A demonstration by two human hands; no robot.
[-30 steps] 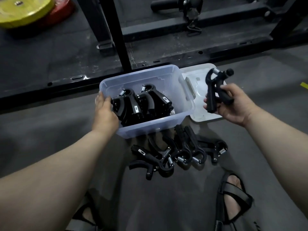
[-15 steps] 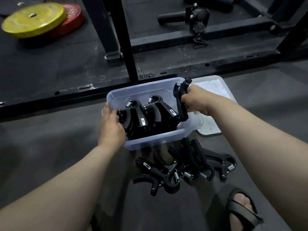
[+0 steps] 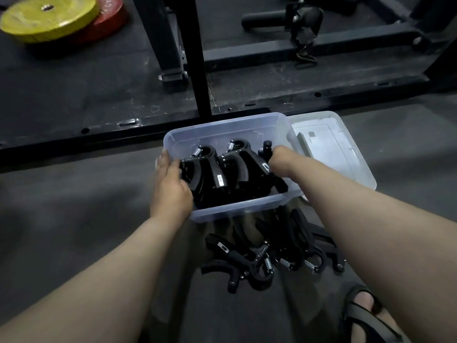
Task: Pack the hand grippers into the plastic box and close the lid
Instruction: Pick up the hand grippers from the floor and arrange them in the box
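Lowered now into plastic box (image 3: pixel 222 129) right end: right hand (image 3: pixel 280 158) curled round hand gripper (image 3: pixel 267 145); left hand (image 3: pixel 170 184) clasping left wall. Seat upright against packed row (image 3: pixel 222 174), keep box steadied

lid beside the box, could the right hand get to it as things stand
Probably, once freed. The lid lies just past the right wall of the plastic box, nothing between them. But the right hand is inside the box gripping a hand gripper, so it must let go first.
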